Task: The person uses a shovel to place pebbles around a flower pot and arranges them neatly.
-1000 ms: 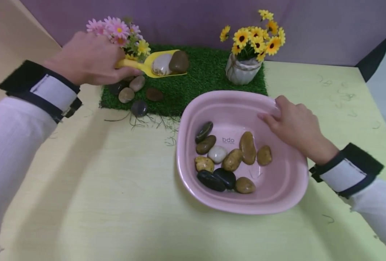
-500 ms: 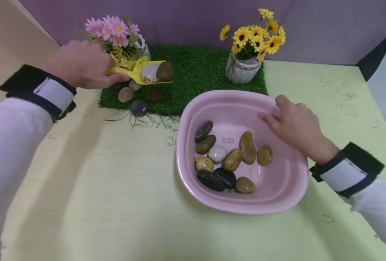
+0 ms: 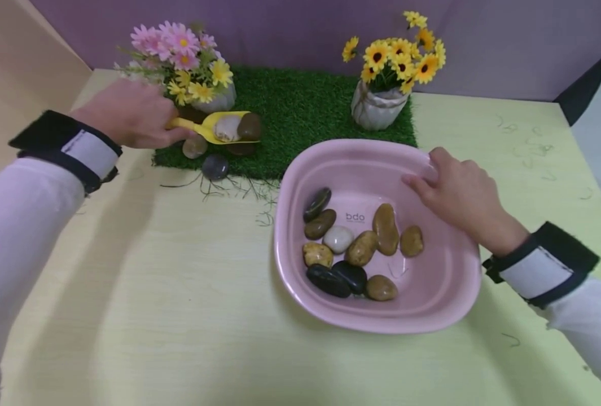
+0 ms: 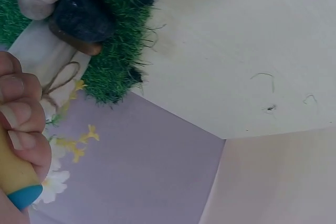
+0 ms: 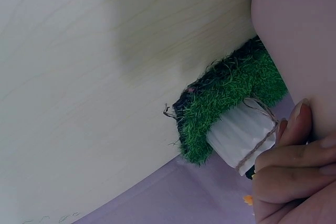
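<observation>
My left hand (image 3: 130,113) grips the handle of a yellow scoop (image 3: 210,125) above the left part of a green turf mat (image 3: 300,101). In the scoop lie a whitish stone (image 3: 227,128) and a brown stone (image 3: 250,127). Below and beside it, a tan stone (image 3: 195,146) and a dark grey stone (image 3: 215,167) rest at the mat's front; others are partly hidden. The left wrist view shows curled fingers round the handle's teal-tipped end (image 4: 25,196). With thumb inside and fingers outside, my right hand (image 3: 463,194) holds the rim of a pink basin (image 3: 376,324) containing several stones (image 3: 362,248).
Pink and yellow flowers (image 3: 183,53) in a pale pot stand at the mat's back left. A white pot (image 3: 378,107) of yellow flowers is at its right end. Behind runs a purple wall (image 3: 290,34). Loose turf strands lie on the pale table (image 3: 178,293).
The scoop, with both stones in it, has moved left and toward me, lower over the mat. My right hand and the basin have stayed in place.
</observation>
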`<state>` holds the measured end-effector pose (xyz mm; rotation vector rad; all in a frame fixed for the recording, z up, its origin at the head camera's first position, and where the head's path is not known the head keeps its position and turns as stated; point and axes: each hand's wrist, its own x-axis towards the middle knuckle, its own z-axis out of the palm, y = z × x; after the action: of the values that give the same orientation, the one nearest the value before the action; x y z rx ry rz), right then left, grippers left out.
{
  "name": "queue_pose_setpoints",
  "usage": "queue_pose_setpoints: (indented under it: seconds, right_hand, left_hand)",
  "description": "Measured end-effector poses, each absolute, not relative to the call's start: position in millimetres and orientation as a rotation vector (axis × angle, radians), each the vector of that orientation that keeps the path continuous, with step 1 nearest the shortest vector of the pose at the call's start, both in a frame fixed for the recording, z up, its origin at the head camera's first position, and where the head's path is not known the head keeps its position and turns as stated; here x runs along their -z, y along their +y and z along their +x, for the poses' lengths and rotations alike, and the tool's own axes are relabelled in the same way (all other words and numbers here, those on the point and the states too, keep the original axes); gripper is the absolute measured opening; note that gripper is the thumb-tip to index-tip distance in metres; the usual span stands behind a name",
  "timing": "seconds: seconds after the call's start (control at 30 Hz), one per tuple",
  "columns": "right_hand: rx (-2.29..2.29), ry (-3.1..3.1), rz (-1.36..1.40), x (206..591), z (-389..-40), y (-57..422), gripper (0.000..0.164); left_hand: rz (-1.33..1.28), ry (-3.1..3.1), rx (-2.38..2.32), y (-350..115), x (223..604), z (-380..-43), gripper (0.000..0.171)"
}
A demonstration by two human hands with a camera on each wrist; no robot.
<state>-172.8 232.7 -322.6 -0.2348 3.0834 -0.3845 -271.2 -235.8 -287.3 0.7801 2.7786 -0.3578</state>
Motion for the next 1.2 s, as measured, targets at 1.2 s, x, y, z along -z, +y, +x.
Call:
queue_pose_setpoints:
  seconds: [1.2]
  right_hand:
    - [0.402,3.078,-0.238,321.2,-172.3,232.5,0.047]
  left_hand:
    - [0.559,2.663,0.434,-248.7,279.8,-273.5,0.052]
